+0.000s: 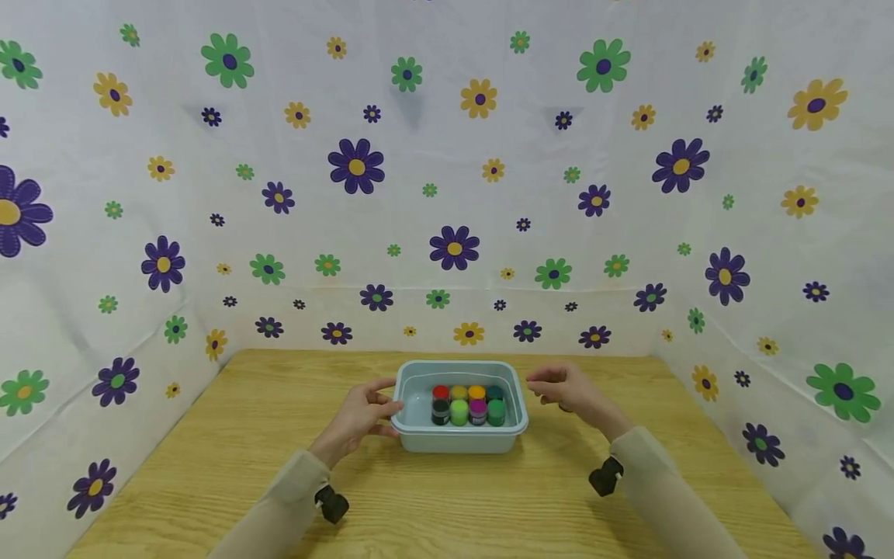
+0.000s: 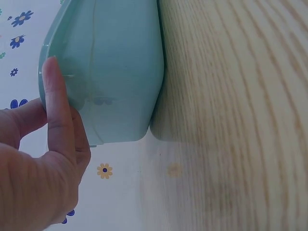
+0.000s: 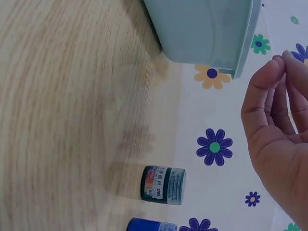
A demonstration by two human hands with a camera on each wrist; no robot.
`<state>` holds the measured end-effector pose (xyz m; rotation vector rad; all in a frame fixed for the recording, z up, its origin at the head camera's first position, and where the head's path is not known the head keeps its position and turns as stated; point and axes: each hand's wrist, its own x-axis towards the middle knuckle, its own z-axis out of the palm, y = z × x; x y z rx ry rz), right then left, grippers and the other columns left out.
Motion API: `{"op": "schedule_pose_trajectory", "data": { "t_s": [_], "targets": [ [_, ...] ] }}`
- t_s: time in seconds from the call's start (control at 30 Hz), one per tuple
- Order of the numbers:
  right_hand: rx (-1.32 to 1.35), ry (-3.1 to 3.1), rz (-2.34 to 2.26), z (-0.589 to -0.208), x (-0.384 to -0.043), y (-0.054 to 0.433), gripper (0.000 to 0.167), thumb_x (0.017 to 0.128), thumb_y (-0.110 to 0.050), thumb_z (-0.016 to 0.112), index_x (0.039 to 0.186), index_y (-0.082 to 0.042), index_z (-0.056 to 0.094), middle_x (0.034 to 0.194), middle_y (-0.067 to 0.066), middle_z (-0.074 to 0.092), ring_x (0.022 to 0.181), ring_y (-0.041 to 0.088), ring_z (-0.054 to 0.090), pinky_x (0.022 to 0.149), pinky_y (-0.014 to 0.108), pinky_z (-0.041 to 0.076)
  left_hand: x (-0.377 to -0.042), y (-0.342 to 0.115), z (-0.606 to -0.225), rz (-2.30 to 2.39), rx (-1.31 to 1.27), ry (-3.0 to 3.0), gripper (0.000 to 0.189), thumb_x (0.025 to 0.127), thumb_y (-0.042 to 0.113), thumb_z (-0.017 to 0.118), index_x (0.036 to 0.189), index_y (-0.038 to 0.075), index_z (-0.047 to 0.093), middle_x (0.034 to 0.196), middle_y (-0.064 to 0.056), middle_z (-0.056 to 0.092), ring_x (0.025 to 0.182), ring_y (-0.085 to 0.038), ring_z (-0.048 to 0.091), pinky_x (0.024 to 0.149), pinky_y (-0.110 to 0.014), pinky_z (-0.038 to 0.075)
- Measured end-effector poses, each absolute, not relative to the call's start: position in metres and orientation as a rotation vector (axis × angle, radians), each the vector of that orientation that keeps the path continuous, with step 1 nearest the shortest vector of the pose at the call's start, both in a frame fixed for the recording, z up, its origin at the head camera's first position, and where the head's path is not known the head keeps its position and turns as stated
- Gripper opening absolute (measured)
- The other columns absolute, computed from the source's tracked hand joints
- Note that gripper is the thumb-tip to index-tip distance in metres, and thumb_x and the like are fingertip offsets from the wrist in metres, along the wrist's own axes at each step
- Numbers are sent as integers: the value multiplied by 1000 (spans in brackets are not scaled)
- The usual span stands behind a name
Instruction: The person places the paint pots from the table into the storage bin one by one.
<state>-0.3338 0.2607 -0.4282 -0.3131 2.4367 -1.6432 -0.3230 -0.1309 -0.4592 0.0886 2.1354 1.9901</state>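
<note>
A light blue plastic basin (image 1: pixel 457 442) stands on the wooden table. Several small paint jars (image 1: pixel 477 411) fill its right side in two rows, among them red, orange, black, lime green and magenta. At the basin's left end, my left hand (image 1: pixel 359 415) grips the rim, with fingers on both sides of it in the left wrist view. My right hand (image 1: pixel 569 388) hovers just off the right rim, fingers loosely bent and holding nothing. Below that hand in the right wrist view, a dark green jar (image 3: pixel 162 185) and a blue jar (image 3: pixel 149 224) stand on the table.
The wooden table (image 1: pixel 279 458) runs back to a white curtain (image 1: pixel 419 233) printed with flowers, which also encloses both sides. Each wrist carries a small black camera, the left camera (image 1: pixel 331 503) and the right camera (image 1: pixel 605 476).
</note>
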Motion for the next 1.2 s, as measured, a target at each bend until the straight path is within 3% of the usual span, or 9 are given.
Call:
{"op": "schedule_pose_trajectory", "data": {
  "t_s": [0.4,0.53,0.63,0.73,0.83,0.93,1.0,1.07,1.2],
  "targets": [
    [-161,2261,-1971,-438,-319,284,14,96,-22,65,108,-19,71,96,-9,66,85,8,60,79,23,56,-322,-130,-458,2002,130,2132,58,90,4,69,144,5,47,102,-17,55,90,-32,68,61,-36,63],
    [-124,2327,-2011,-442,-316,297,25,96,-25,65,119,-16,67,101,-16,64,95,4,61,90,29,56,-321,-130,-457,2003,126,2139,58,90,4,68,144,5,47,102,-16,55,89,-32,68,60,-36,63],
    [-65,2369,-2028,-444,-314,307,40,95,-29,66,130,-10,61,105,-23,62,100,-2,60,93,24,52,-320,-129,-456,2000,126,2148,58,90,4,68,144,5,47,101,-16,55,88,-32,67,59,-36,62],
    [2,2360,-2069,-446,-313,317,35,95,-29,65,129,-19,61,104,-28,60,100,-9,57,94,18,49,-319,-130,-455,1998,131,2150,58,91,4,68,144,4,46,100,-15,55,88,-31,67,59,-36,62],
    [51,2292,-2145,-448,-312,328,21,95,-27,66,116,-31,65,101,-30,61,98,-10,57,107,28,43,-319,-130,-456,1995,135,2156,58,91,4,68,144,4,46,100,-15,55,87,-31,68,59,-37,62],
    [96,2257,-2169,-452,-311,338,19,94,-27,67,111,-36,66,99,-32,61,95,-11,57,118,44,30,-319,-130,-456,1993,137,2158,58,91,4,68,144,4,46,100,-15,55,87,-31,68,60,-37,63],
    [106,2273,-2133,-454,-310,344,29,94,-28,67,122,-30,64,104,-29,60,96,-11,58,121,49,24,-319,-130,-456,1995,139,2154,58,90,4,68,144,4,46,100,-16,55,88,-32,68,60,-37,63],
    [111,2314,-2062,-458,-310,349,46,94,-31,67,137,-20,56,121,-18,61,103,-6,58,121,50,25,-320,-130,-457,1997,145,2153,58,90,4,68,144,4,46,101,-16,56,88,-32,68,59,-37,63],
    [93,2349,-1898,-464,-309,357,70,97,-33,63,152,-3,32,156,14,35,134,21,44,120,53,27,-320,-130,-457,2001,149,2157,57,91,3,68,144,4,46,101,-16,56,88,-33,68,59,-37,62]
  ]
}}
